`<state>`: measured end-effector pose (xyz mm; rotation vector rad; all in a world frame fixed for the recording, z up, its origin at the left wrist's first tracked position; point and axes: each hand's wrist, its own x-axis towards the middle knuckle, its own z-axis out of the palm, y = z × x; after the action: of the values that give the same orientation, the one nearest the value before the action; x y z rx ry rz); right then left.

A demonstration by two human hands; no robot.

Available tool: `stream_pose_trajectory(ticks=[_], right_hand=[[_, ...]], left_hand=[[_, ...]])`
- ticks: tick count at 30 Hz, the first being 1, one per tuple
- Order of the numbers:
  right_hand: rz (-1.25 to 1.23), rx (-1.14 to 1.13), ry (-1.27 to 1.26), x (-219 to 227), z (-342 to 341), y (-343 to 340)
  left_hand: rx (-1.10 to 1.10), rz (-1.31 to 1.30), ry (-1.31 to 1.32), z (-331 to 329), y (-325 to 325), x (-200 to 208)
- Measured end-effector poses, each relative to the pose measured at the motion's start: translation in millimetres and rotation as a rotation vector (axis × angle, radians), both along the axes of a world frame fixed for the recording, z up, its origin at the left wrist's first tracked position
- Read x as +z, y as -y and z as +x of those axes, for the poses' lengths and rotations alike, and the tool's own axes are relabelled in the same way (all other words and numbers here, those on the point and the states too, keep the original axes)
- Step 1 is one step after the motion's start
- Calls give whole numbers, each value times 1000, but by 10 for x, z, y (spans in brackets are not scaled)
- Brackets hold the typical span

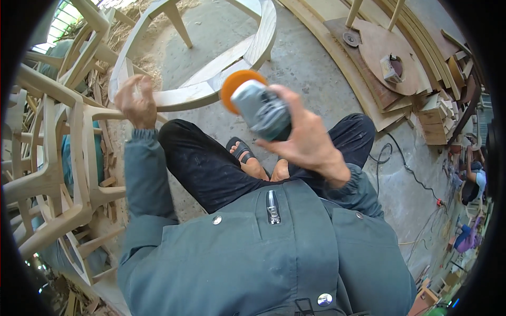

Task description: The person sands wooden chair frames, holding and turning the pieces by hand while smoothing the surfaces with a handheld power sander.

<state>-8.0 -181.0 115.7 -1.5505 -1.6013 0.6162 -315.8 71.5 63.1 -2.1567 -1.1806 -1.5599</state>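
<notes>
My right hand (311, 138) is wrapped round a handheld power sander (261, 108) with a grey body. Its round orange disc (235, 90) faces up and to the left, close to the near right edge of a pale round wooden frame with legs (184, 98). Motion blurs the sander a little, and I cannot tell whether the disc touches the wood. At the frame's near left side is my left hand (138, 102), raised with bent fingers apart and nothing visible between them. Whether it touches the frame is unclear.
Unfinished wooden chair frames (79, 142) are stacked at my left. Boards (337, 58) and a round wooden panel (387, 55) lie at the far right, beside a pile of wood blocks (435, 118). A black cable (408, 166) runs over the concrete floor. Other people are at the right rim.
</notes>
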Motion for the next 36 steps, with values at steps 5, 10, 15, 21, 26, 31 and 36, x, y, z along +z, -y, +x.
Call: stream_pose_trajectory(ticks=[5,10,15,21,26,31,36], right_hand=[[-82,91,106,-15,-425,-240],[-38,51,1,-34,-278,-284],[-121,-19,-113,-71,242,-286],[-97,-76,-158,-218,1056,-697],[-92,-177,-371,-247,1442,-1138],[-177,-161,-677,-256,1214,-653],[-84,-137,-358,-136,811,-166]], left_hand=[[96,-316,908,195,312,-473],[-322,-671,1457,332,279,-554],[-337,-710,1460,328,267,-576],[-371,-729,1404,330,267,-548],[-283,-685,1435,388,238,-489],[-442,-968,1440,-531,-185,-645],[-584,-1203,1365,-487,-656,-591]])
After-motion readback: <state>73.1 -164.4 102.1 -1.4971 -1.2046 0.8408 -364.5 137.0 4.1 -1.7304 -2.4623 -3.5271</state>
